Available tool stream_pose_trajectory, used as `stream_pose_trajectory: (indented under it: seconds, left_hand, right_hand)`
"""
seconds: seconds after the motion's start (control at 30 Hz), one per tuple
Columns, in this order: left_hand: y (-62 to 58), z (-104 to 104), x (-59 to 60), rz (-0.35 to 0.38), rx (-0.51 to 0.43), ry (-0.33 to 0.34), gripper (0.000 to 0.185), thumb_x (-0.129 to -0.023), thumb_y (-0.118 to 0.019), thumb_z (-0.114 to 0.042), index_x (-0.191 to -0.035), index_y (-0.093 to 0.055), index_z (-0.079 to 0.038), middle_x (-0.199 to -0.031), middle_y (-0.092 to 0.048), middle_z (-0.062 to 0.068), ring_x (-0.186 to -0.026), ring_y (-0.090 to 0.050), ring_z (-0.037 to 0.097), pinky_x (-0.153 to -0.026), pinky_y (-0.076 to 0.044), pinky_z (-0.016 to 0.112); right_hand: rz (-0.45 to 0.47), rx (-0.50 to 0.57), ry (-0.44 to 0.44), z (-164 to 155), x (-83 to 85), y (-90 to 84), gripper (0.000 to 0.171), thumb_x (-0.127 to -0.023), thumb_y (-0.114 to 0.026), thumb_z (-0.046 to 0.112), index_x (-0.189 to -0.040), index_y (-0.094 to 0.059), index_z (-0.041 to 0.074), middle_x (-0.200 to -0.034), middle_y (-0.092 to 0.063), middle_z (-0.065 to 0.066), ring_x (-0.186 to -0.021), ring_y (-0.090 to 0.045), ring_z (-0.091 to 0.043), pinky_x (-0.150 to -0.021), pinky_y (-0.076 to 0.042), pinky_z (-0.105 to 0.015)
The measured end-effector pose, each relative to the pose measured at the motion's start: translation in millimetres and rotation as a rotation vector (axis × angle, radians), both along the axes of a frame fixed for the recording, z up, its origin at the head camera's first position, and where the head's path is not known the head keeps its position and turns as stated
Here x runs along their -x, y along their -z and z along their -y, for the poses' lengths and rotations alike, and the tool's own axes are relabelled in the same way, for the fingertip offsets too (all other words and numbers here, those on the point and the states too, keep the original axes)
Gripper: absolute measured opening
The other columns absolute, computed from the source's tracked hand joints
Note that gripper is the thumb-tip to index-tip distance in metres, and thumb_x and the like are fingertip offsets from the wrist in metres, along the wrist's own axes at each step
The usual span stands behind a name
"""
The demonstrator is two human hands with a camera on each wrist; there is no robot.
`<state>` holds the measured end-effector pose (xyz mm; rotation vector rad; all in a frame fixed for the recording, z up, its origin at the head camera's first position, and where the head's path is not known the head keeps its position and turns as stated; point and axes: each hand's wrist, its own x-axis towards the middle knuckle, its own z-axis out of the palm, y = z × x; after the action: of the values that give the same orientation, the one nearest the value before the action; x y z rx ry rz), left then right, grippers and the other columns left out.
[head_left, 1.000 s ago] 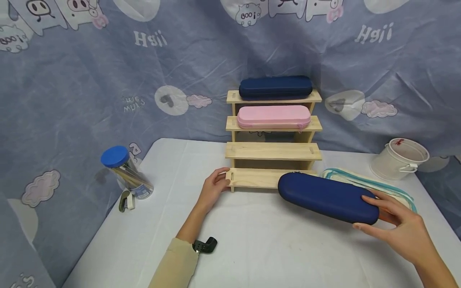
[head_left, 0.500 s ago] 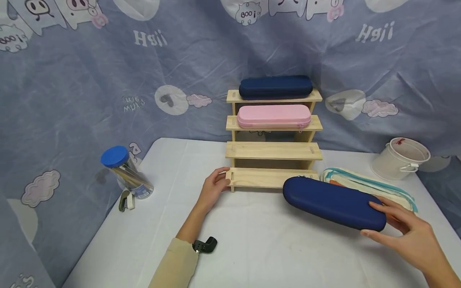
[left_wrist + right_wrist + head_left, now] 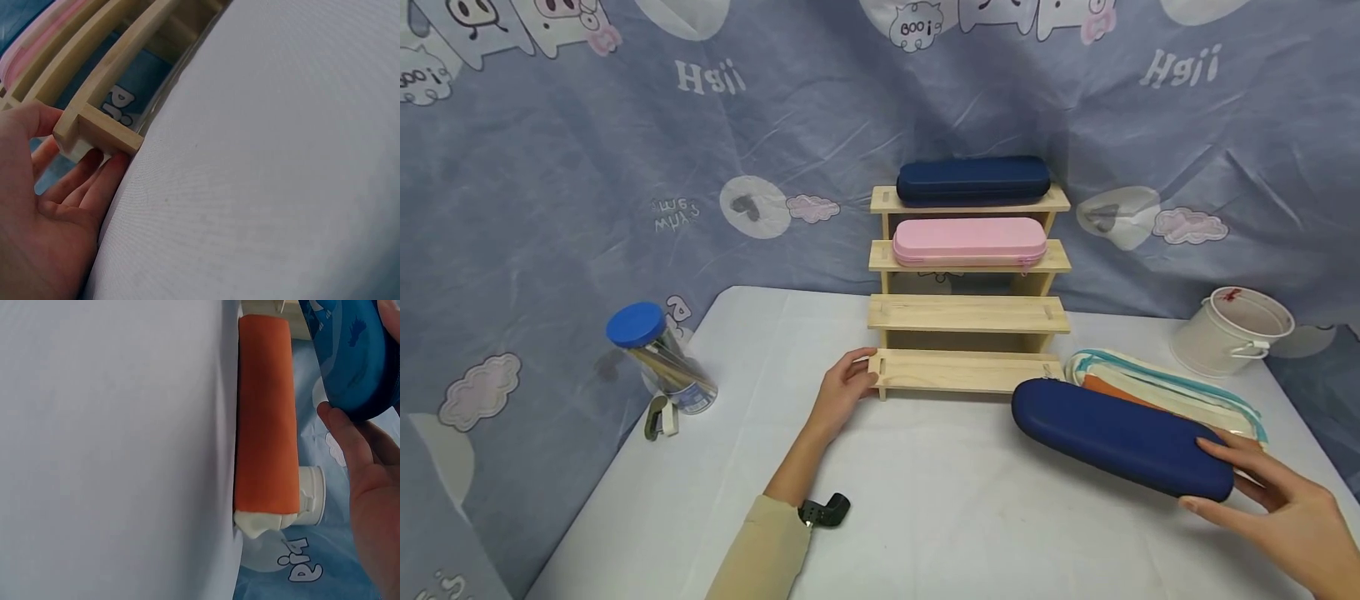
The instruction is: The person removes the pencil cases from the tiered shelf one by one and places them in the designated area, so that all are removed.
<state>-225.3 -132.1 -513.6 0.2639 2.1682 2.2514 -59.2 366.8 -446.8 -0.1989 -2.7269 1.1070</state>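
In the head view a four-tier wooden rack stands at the back of the table. My left hand grips the left end of its lowest tier, and the left wrist view shows the thumb and fingers round that wooden end. My right hand pinches the right end of a long navy pencil case, held tilted in front of the rack's right side. Its other face, seen in the right wrist view, has a lighter blue print. A dark blue case lies on the top tier, a pink one on the tier below.
Behind the held case lie a cream pouch with teal trim and an orange pencil case. A white bucket stands at the back right. At left are a blue-lidded jar and a dark green and white item.
My right hand has drawn the navy pencil case right and toward me, showing more of the orange case and the lowest tier. My left hand stays on the rack.
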Motion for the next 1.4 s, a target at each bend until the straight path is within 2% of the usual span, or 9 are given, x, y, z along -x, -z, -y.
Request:
stream_pose_trajectory:
  seconds: [0.17, 0.23, 0.3, 0.4, 0.63, 0.9, 1.1, 1.27, 1.4]
  left_hand:
    - [-0.9, -1.0, -1.0, 0.011, -0.003, 0.002, 0.038, -0.092, -0.059, -0.009, -0.13, -0.057, -0.016, -0.124, -0.058, 0.015, -0.104, -0.063, 0.026, -0.081, -0.057, 0.038]
    - [-1.8, -1.1, -2.0, 0.017, -0.011, 0.014, 0.039, -0.092, -0.06, -0.01, -0.131, -0.056, -0.013, -0.125, -0.058, 0.017, -0.104, -0.063, 0.026, -0.082, -0.056, 0.039]
    - [-9.9, -1.3, -5.6, 0.031, -0.012, 0.036, 0.04, -0.093, -0.059, -0.008, -0.133, -0.054, -0.01, -0.126, -0.056, 0.02, -0.105, -0.062, 0.026, -0.084, -0.055, 0.043]
    - [-10.1, -2.2, -5.9, 0.027, -0.007, 0.03, 0.039, -0.093, -0.059, -0.008, -0.131, -0.056, -0.012, -0.125, -0.057, 0.017, -0.104, -0.063, 0.025, -0.083, -0.055, 0.042]
    - [-1.3, -2.5, -2.9, 0.013, 0.008, -0.005, 0.038, -0.091, -0.059, -0.009, -0.128, -0.058, -0.017, -0.122, -0.06, 0.013, -0.102, -0.064, 0.025, -0.08, -0.057, 0.037]
    - [-2.0, -1.7, -0.4, 0.012, -0.003, -0.004, 0.037, -0.092, -0.059, -0.008, -0.128, -0.058, -0.016, -0.122, -0.059, 0.015, -0.104, -0.063, 0.026, -0.08, -0.057, 0.037]
    - [-0.8, -1.3, 0.5, 0.017, -0.007, 0.006, 0.037, -0.092, -0.059, -0.008, -0.129, -0.058, -0.015, -0.123, -0.059, 0.015, -0.105, -0.062, 0.027, -0.081, -0.057, 0.038]
    - [-1.8, -1.6, 0.4, 0.019, -0.011, 0.005, 0.038, -0.091, -0.059, -0.009, -0.129, -0.058, -0.016, -0.123, -0.059, 0.015, -0.104, -0.063, 0.026, -0.081, -0.057, 0.037]
    - [-3.2, -1.3, -0.7, 0.032, -0.005, 0.004, 0.038, -0.092, -0.059, -0.009, -0.129, -0.057, -0.018, -0.123, -0.059, 0.014, -0.104, -0.063, 0.025, -0.081, -0.056, 0.037]
  right_hand:
    - [0.02, 0.002, 0.051, -10.0, -6.9, 4.7, 0.087, -0.071, -0.086, 0.03, -0.144, -0.043, 0.008, -0.157, -0.017, 0.0, -0.136, -0.009, 0.008, -0.081, -0.028, 0.007]
    - [-0.016, 0.004, 0.04, -15.9, -10.7, 7.9, 0.085, -0.072, -0.086, 0.023, -0.144, -0.044, 0.006, -0.156, -0.018, 0.001, -0.135, -0.012, 0.008, -0.082, -0.029, 0.006]
    - [-0.06, 0.014, 0.029, -21.1, -14.7, 12.7, 0.082, -0.071, -0.086, 0.014, -0.142, -0.045, 0.004, -0.154, -0.022, 0.005, -0.132, -0.018, 0.009, -0.082, -0.032, 0.004]
    - [-0.091, 0.01, 0.022, -29.0, -18.9, 20.3, 0.081, -0.069, -0.086, 0.006, -0.14, -0.047, -0.001, -0.153, -0.023, 0.004, -0.128, -0.026, 0.008, -0.079, -0.037, 0.003]
    - [0.004, -0.021, 0.049, -49.4, -22.0, 32.3, 0.084, -0.074, -0.084, 0.014, -0.142, -0.04, -0.005, -0.157, -0.012, -0.01, -0.139, -0.019, -0.009, -0.075, -0.037, 0.004]
    - [0.009, -0.013, 0.053, -55.3, -20.6, 35.5, 0.085, -0.073, -0.085, 0.014, -0.141, -0.04, -0.007, -0.156, -0.013, -0.02, -0.138, -0.021, -0.013, -0.072, -0.038, 0.003]
    - [0.068, -0.014, 0.086, -53.8, -19.1, 31.6, 0.089, -0.073, -0.086, 0.02, -0.14, -0.037, -0.011, -0.154, -0.011, -0.026, -0.137, -0.019, -0.045, -0.068, -0.035, 0.005]
    - [0.078, -0.015, 0.098, -58.4, -17.9, 37.7, 0.09, -0.074, -0.085, 0.023, -0.143, -0.036, -0.006, -0.155, -0.01, -0.023, -0.139, -0.016, -0.04, -0.071, -0.032, 0.006]
    - [0.073, -0.029, 0.07, -66.7, -17.3, 46.4, 0.091, -0.075, -0.084, 0.022, -0.147, -0.033, 0.0, -0.156, -0.01, -0.022, -0.139, -0.015, -0.044, -0.072, -0.032, 0.005]
